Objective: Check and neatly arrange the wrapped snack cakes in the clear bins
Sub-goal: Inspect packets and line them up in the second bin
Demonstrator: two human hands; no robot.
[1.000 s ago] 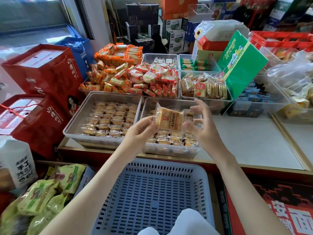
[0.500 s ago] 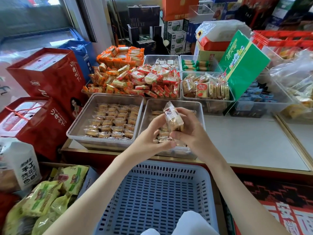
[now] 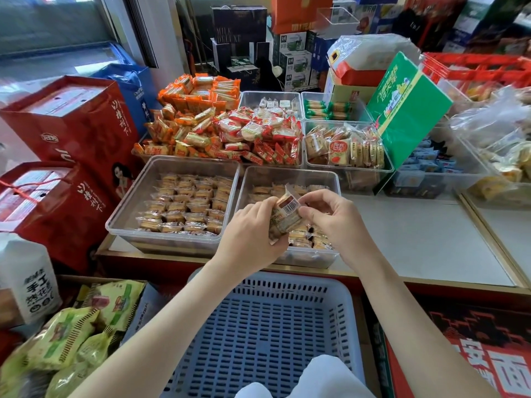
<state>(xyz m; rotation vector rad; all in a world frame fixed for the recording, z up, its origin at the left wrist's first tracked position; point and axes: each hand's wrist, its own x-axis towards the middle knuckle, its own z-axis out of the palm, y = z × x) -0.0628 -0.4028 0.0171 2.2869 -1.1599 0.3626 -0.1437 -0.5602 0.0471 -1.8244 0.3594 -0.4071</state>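
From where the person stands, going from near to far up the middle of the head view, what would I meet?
Blue slotted basket → wrapped snack cake held in the left hand and right hand → clear bin of snack cakes → heap of red-wrapped snacks → small bin of white-wrapped sweets → dark gift boxes.

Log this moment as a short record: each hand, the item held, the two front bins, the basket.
left hand: grips the lower part of the snack cake
right hand: pinches its upper end
snack cake: wrapped, tilted, barcode facing up, over the right clear bin
right clear bin: partly filled with wrapped cakes
left clear bin: cakes in neat rows
blue basket: beneath the forearms
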